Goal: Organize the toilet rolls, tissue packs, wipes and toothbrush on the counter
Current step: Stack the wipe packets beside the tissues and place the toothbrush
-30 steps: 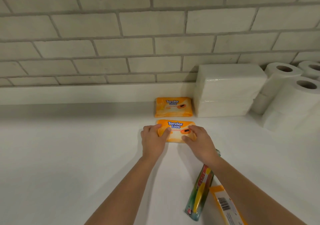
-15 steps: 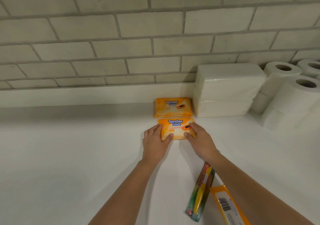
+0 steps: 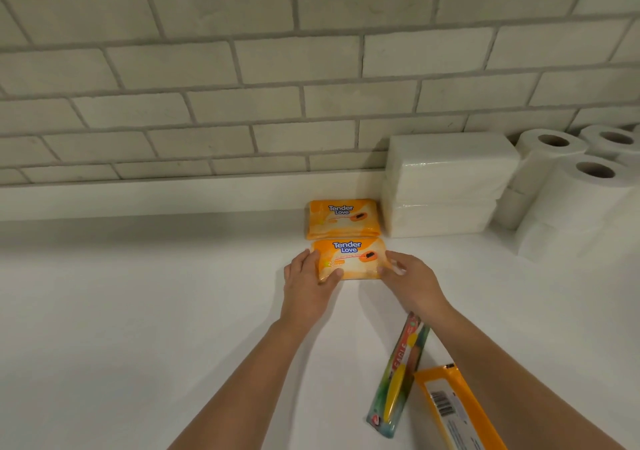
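Observation:
An orange wipes pack (image 3: 349, 259) lies flat on the white counter (image 3: 138, 311), touching a second orange wipes pack (image 3: 343, 219) behind it at the wall ledge. My left hand (image 3: 308, 287) holds the near pack's left end, thumb on top. My right hand (image 3: 410, 280) pinches its right end. A packaged toothbrush (image 3: 398, 380) lies diagonally under my right forearm. Beside it a third orange wipes pack (image 3: 453, 411) lies with its barcode up. Two white tissue packs (image 3: 446, 183) are stacked right of the far wipes. White toilet rolls (image 3: 581, 190) stand further right.
A tiled wall with a low white ledge (image 3: 156, 197) runs along the back of the counter. The counter's left half holds nothing that I can see.
Both hands have slid the near wipes pack away from me until it meets the pack at the wall. My fingers moved from its top to its two ends.

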